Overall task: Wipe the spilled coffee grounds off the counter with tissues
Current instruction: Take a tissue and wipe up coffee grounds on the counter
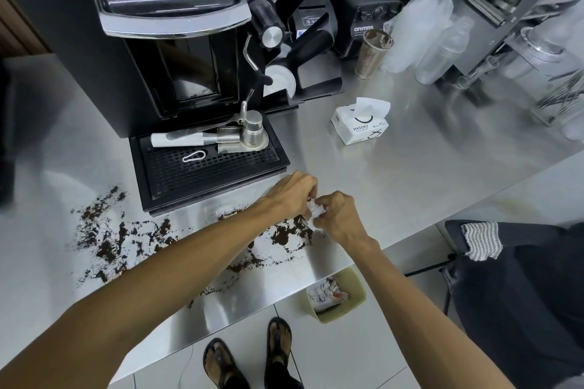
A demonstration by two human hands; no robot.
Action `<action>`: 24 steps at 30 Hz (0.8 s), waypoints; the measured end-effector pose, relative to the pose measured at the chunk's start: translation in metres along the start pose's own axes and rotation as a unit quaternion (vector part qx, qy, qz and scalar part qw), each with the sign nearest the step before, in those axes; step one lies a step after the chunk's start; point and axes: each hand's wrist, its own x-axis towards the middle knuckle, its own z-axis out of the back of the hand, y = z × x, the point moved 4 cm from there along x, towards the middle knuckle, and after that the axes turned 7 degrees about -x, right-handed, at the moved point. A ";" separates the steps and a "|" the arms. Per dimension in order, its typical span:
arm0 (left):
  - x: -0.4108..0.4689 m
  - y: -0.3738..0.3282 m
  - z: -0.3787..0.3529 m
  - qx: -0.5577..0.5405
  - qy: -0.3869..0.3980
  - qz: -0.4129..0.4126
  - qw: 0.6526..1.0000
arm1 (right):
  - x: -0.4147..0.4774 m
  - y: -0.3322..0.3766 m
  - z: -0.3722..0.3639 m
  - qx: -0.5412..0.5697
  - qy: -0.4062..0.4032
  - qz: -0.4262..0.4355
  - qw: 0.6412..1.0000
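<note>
Crumpled tissue (316, 210) pinched by left hand (292, 196), right hand (338, 215) (fingers curled); coffee grounds (107, 249) strewn on counter (410, 174)

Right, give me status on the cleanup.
Left hand and right hand both pinch one crumpled tissue. Coffee grounds spread across counter. Nothing in the way.

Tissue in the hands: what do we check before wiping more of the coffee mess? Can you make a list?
1. Grip on the tissue: ok, the left hand and the right hand both pinch it.
2. That tissue clean enough: cannot tell, fingers hide most of it.
3. The counter free of coffee grounds: not ok, many patches lie there.
4. Fresh sheet ready: ok, one sticks up from the tissue pack.
5. The bin in place: ok, on the floor below the counter edge, crumpled tissues inside.
</note>
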 end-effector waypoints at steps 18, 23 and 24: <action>-0.010 0.010 -0.005 -0.072 0.031 -0.028 0.997 | -0.002 0.000 -0.004 -0.047 -0.034 0.032 0.998; -0.007 0.010 -0.007 -0.064 0.013 -0.023 0.998 | -0.005 0.003 -0.002 -0.043 -0.057 0.048 0.996; -0.006 0.011 -0.008 -0.062 0.007 -0.021 0.998 | -0.006 0.003 -0.001 -0.036 -0.061 0.050 0.996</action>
